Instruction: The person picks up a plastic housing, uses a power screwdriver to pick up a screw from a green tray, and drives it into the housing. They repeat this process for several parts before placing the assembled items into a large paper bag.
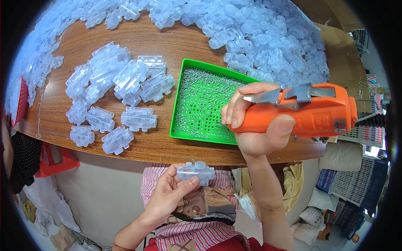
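Note:
My left hand (169, 188) is closed on a clear plastic housing (197, 173), thumb across its front, just off the table's near edge above my lap. A small metal screw seems to stand at its top. My right hand (261, 134) wraps round an orange electric screwdriver (312, 111) with a grey lever, lying sideways over the right end of the green tray (177, 102). Small silver screws (192, 88) are scattered inside that perforated tray. The fingertips hang over the tray's edge; whether they pinch a screw is hidden.
On the brown wooden table (167, 42), several clear housings (121, 75) lie grouped left of the tray. A large heap of similar pieces (268, 37) covers the far side and right. A red basket (20, 102) stands at the left edge, a red stool (56, 161) below.

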Demonstrator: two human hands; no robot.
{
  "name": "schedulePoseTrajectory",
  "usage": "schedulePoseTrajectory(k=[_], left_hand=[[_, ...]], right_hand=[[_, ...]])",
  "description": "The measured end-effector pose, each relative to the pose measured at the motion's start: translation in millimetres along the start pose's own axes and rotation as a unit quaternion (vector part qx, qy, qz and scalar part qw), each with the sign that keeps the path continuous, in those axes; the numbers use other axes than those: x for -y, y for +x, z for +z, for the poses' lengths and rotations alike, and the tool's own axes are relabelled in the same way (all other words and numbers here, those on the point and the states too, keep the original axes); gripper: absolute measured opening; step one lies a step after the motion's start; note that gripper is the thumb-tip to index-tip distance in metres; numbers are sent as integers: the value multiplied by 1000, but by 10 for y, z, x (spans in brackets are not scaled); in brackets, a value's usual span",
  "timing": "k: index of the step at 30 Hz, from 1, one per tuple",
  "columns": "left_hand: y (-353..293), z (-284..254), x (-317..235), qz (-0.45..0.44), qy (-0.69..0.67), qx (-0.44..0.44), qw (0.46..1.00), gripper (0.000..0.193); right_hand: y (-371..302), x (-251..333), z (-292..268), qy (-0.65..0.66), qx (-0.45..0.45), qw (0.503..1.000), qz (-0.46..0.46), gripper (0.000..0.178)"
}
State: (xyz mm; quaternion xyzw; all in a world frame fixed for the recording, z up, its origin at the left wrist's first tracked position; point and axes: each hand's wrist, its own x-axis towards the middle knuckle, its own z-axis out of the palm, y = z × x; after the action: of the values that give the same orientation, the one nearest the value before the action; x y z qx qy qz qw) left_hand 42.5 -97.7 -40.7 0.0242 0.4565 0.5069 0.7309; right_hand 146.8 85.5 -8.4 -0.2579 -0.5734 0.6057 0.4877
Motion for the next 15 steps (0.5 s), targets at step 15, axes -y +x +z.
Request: schedulePoseTrajectory(k=[15], left_hand=[[57,39,129,-21,-27,-20,999,34]], right_hand=[[15,-75,-187,9,-11,1000,-7,77]])
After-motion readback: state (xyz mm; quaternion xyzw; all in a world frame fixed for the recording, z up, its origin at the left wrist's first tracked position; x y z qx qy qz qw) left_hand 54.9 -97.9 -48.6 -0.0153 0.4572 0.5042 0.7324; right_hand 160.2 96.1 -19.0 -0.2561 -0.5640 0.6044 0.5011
